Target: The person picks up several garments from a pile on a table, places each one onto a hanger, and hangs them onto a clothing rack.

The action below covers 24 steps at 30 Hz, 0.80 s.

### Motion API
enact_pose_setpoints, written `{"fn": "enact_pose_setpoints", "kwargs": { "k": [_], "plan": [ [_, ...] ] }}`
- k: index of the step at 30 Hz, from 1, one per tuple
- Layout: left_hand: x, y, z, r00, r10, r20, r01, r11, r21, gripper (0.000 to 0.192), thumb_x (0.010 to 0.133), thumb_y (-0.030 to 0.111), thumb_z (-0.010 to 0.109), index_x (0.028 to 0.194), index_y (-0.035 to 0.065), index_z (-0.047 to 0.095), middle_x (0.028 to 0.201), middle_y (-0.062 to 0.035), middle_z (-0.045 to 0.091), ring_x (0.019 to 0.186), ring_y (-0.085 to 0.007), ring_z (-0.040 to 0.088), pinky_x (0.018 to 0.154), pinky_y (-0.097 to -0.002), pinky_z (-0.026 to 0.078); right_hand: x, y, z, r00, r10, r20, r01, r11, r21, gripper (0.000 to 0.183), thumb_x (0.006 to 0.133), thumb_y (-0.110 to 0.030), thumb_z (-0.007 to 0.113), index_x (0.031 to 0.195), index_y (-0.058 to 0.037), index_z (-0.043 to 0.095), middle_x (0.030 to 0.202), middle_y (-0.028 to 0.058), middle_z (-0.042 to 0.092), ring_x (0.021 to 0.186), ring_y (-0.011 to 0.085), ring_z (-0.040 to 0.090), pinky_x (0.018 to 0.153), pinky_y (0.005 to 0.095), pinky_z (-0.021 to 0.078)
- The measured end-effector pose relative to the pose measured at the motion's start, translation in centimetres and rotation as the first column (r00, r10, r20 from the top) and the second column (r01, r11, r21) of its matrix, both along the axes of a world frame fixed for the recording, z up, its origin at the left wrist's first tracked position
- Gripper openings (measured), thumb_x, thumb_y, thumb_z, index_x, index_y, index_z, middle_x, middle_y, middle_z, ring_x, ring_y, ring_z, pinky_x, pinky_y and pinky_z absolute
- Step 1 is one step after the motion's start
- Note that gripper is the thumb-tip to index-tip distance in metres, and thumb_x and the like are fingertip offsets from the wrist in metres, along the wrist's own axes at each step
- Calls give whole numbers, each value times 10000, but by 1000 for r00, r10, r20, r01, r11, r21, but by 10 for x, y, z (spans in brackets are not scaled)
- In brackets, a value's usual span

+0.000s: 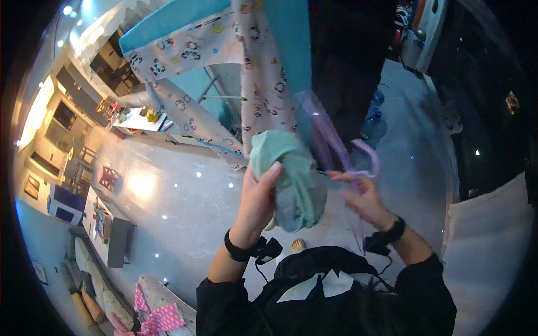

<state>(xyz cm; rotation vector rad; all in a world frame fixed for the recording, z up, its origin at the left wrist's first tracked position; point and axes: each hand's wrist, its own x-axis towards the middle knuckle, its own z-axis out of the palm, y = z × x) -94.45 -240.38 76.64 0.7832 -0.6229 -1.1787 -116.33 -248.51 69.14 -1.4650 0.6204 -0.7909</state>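
My left hand [261,191] grips a bundled mint-green cloth garment [290,168] in front of my body, thumb on top of the folds. A greyish part of the cloth hangs at its lower side. To the right, my right hand [366,202] is blurred, with its fingers around a lilac clothes hanger [372,157] below its curved hook. Part of the hanger is smeared by motion, so its full outline cannot be made out. The fingertips of the right hand point towards the garment, a short gap apart from it.
Ahead stands a fabric wardrobe [269,80] with a printed white and turquoise cover, its front partly open. Large clear water bottles [374,126] stand on the floor right of it. At left are a white-topped low table [107,229] and a sofa [162,290] bearing pink dotted cloth [162,318].
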Motion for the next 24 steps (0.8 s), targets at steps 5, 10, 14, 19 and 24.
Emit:
{"fn": "enact_pose_setpoints", "kwargs": {
  "k": [5, 10, 14, 19, 24],
  "plan": [
    [-83, -11, -27, 864, -69, 499, 136, 986, -99, 755, 729, 34, 700, 1334, 41, 249, 1226, -114, 449, 1155, -203, 448, 964, -328, 376, -20, 30, -8, 991, 30, 129, -60, 969, 238, 384, 821, -170, 673, 1134, 2, 529, 1010, 27, 583, 917, 82, 532, 808, 258, 449],
    [-137, -14, -65, 564, 74, 823, -6, 996, -86, 808, 701, 54, 716, 1345, 12, 230, 1206, -136, 430, 1121, -227, 447, 924, -335, 402, -84, 31, -20, 938, -202, 280, 96, 932, 350, 314, 884, -217, 595, 1098, 7, 546, 968, 9, 584, 869, 62, 516, 778, 226, 427],
    [-159, -3, -89, 385, 173, 907, -232, 969, -86, 878, 623, 27, 708, 1360, 16, 231, 1285, -168, 374, 1146, -304, 411, 910, -381, 403, -132, 28, -28, 905, -343, 254, 241, 902, 358, 305, 886, -242, 588, 1029, 27, 586, 913, -3, 582, 819, 49, 484, 725, 210, 403],
    [-187, -3, -84, 67, 274, 960, 108, 954, -279, 536, 657, -30, 645, 1172, 76, 540, 1124, -145, 535, 999, -286, 538, 839, -393, 447, -170, 35, -3, 993, -105, 60, 89, 970, 225, 292, 875, -216, 586, 1048, 19, 602, 886, -10, 592, 788, 52, 501, 697, 214, 411],
    [-172, -16, -62, 197, 283, 939, 237, 915, -326, 328, 739, -32, 607, 1049, 68, 642, 900, -80, 636, 777, -245, 635, 706, -291, 505, -188, 26, 16, 988, -142, 63, 112, 930, 350, 264, 892, -206, 555, 1023, 17, 608, 923, 2, 608, 830, 60, 541, 755, 220, 439]
  ]
}}
